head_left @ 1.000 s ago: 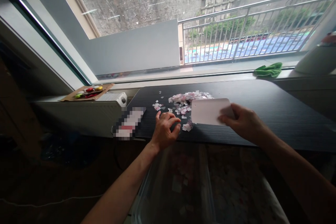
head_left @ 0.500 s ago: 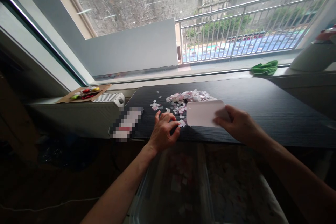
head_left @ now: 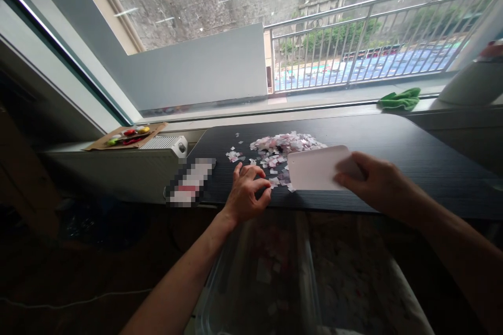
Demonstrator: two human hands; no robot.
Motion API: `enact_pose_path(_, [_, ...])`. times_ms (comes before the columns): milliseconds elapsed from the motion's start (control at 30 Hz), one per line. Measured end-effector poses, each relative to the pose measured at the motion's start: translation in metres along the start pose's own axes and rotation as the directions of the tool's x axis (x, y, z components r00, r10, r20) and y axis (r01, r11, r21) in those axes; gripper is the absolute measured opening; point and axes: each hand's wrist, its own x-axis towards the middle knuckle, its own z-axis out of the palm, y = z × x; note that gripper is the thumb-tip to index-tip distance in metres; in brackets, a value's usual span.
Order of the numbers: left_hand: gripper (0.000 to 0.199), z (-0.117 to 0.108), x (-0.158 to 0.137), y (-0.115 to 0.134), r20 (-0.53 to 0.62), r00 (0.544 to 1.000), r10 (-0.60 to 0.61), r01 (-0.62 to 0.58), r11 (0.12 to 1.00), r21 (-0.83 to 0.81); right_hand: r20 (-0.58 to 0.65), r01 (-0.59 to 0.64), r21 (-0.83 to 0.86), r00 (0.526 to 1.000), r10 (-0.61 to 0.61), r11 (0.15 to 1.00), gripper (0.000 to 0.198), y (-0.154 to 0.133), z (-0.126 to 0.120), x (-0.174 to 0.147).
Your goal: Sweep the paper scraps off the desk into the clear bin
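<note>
My right hand [head_left: 369, 175] grips the end of a flat white plastic scraper [head_left: 314, 167] with rounded corners, tilted up on the dark table. Behind and left of the scraper spreads a pile of small white and pinkish paper scraps [head_left: 286, 142]. My left hand [head_left: 247, 191] is near the table's front edge, thumb and forefinger pinched together. A paper scrap [head_left: 274, 182] shows right at those fingertips. Several loose scraps lie between the left hand and the scraper's left edge.
Below the front edge of the dark table [head_left: 393, 141] stands a clear plastic bin [head_left: 312, 272] with scraps inside. A pixelated object [head_left: 191, 183] lies at the table's left end, beside a radiator [head_left: 168, 144]. A green cloth [head_left: 401, 99] rests on the sill.
My right hand and the scraper have moved to the right, uncovering more scraps near the front edge. My left hand stays almost in place, still pinched.
</note>
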Motion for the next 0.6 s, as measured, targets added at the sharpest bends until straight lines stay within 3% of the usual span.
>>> enact_pose_path(133, [0.012, 0.0, 0.0, -0.001, 0.004, 1.0, -0.008, 0.008, 1.0, -0.003, -0.007, -0.037, 0.034, 0.999, 0.037, 0.999, 0.015, -0.006, -0.007, 0.0])
enact_pose_path(400, [0.012, 0.0, 0.001, -0.003, -0.102, 0.992, -0.067, 0.061, 0.996, -0.062, 0.091, -0.009, 0.128, 0.996, -0.002, 0.992, 0.015, -0.02, 0.019, 0.014])
enact_pose_path(500, [0.014, 0.0, 0.002, -0.002, -0.111, 0.99, -0.084, 0.078, 0.995, -0.064, 0.135, -0.017, 0.054, 0.991, 0.009, 0.998, 0.014, -0.013, 0.005, 0.011])
enact_pose_path(600, [0.015, 0.0, 0.002, -0.001, -0.112, 0.991, -0.069, 0.062, 0.996, -0.061, 0.033, -0.039, -0.035, 0.999, 0.04, 0.999, 0.014, -0.008, -0.014, 0.006])
